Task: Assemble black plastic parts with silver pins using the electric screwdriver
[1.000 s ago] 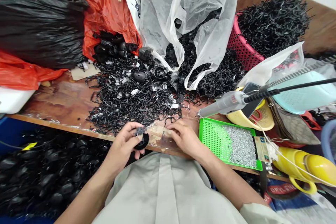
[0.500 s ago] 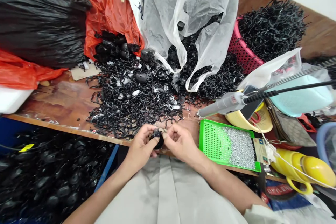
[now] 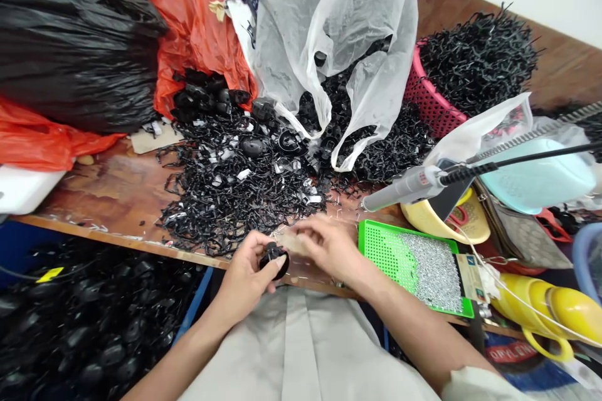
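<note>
My left hand (image 3: 247, 272) grips a small round black plastic part (image 3: 275, 257) at the near edge of the wooden table (image 3: 117, 185). My right hand (image 3: 329, 247) hovers just to the right of it, blurred, fingers loosely curled, and I cannot tell if it holds anything. Right behind both hands spreads a heap of thin black clips (image 3: 230, 188) mixed with a few small silvery bits and black oval parts.
A green perforated tray (image 3: 380, 247) with several small metal pieces lies right of my hands. A grey electric tool (image 3: 404, 189) hangs above it. Behind are a white plastic bag (image 3: 329, 44), a pink basket (image 3: 435, 106) of clips, black and orange bags, yellow containers.
My left hand carried the black part rightward and met my right hand. Since then the right hand has drawn away to the right, and the left still holds the part.
</note>
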Available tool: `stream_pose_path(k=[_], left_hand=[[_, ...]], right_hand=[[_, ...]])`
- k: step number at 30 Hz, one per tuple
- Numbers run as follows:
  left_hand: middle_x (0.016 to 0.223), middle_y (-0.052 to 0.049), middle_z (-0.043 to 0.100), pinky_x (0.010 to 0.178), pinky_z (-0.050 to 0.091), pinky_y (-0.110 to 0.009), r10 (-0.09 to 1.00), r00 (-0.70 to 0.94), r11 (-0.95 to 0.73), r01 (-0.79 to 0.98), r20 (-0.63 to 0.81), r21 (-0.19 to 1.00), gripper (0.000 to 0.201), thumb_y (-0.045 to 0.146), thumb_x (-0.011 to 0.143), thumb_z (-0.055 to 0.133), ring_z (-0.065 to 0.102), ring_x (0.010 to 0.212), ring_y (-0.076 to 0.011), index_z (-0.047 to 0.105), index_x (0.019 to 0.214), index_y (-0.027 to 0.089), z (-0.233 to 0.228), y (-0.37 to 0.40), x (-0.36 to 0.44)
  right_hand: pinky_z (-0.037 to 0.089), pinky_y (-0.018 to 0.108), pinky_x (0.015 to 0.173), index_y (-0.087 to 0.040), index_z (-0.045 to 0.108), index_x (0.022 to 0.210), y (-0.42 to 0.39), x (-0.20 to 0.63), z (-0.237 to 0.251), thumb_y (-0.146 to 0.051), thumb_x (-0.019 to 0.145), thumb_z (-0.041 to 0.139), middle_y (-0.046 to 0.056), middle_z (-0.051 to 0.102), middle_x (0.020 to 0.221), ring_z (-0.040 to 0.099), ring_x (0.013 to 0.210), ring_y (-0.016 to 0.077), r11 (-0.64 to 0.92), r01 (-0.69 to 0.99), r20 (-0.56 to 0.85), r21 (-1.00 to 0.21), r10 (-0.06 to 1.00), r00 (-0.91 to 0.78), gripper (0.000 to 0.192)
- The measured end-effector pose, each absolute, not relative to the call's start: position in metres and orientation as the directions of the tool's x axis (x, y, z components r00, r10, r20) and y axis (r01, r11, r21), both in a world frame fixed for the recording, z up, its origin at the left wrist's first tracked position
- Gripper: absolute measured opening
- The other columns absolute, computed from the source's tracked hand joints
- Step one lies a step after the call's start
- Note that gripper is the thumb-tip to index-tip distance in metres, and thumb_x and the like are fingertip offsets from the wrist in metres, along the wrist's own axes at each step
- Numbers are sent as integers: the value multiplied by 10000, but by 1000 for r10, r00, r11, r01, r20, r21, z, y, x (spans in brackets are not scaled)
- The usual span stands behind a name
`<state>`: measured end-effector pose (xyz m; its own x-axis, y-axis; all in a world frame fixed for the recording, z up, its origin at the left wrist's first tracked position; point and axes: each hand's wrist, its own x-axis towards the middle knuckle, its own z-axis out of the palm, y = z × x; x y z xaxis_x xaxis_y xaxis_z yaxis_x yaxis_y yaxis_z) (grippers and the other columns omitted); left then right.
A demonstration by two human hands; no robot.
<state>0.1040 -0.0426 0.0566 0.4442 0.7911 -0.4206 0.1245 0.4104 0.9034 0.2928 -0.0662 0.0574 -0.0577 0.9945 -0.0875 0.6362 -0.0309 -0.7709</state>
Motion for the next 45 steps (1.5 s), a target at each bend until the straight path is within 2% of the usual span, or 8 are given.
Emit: stream_pose_path(k=[5,8,12,15,25,30,36,45], left_hand=[[976,-34,587,487,513,-208,756,511,417,105,-409,903,220,324,829,629,580,786,-151,510,972,205,63,-47,105],[1178,-67,557,670,589,-319,753,531,449,14,-387,893,253,279,804,661,572,988,-202,548,1020,212,68,-50,105],[1255,-92,565,752,573,-360,808,504,413,-118,-304,903,258,267,794,676,566,1093,-248,591,1029,209,69,-49,109],[1177,-82,629,935,490,-362,891,413,275,-160,-188,948,226,226,808,663,570,1132,-223,615,1027,198,68,-46,116],[1154,-65,636,999,418,-339,838,509,213,27,-196,977,265,160,850,565,576,1111,-190,567,1112,198,63,-47,120],[1137,-72,633,956,441,-332,815,530,229,74,-233,971,227,198,866,550,584,1078,-191,550,1093,201,66,-48,121],[1037,-58,656,892,486,-306,792,547,302,34,-271,953,228,223,826,611,618,973,-170,546,1042,189,64,-46,128],[725,47,563,346,402,-181,745,486,423,185,-457,887,238,292,773,623,516,449,-85,470,939,213,64,-39,133]], right_hand=[[424,318,681,-160,623,879,-35,311,51,-170,838,511,101,632,880,587,772,206,-82,934,-172,-347,985,23,120],[421,296,664,-186,568,764,-34,312,53,-200,814,550,39,586,764,556,718,174,-84,797,-64,-599,996,57,55],[458,259,580,-229,557,1037,-47,301,58,-315,838,584,-16,542,796,540,612,121,-138,109,-112,-984,969,218,219],[495,260,637,-232,596,1064,-62,286,56,-341,820,635,-6,583,840,580,675,121,-181,-138,-204,-974,963,179,270],[484,260,642,-201,664,1035,-85,298,43,-349,812,656,27,653,831,577,687,134,-176,151,-129,-973,952,278,267],[510,298,673,-226,576,980,-80,294,54,-411,825,650,4,657,805,624,668,144,-193,-236,-268,-953,897,351,253],[394,247,613,-185,547,707,-72,285,55,-381,837,626,-16,542,686,482,650,119,-130,268,-59,-955,964,259,247],[324,235,550,-195,487,698,-72,286,60,-427,887,544,-48,456,619,400,568,97,-180,355,-133,-917,979,153,305]])
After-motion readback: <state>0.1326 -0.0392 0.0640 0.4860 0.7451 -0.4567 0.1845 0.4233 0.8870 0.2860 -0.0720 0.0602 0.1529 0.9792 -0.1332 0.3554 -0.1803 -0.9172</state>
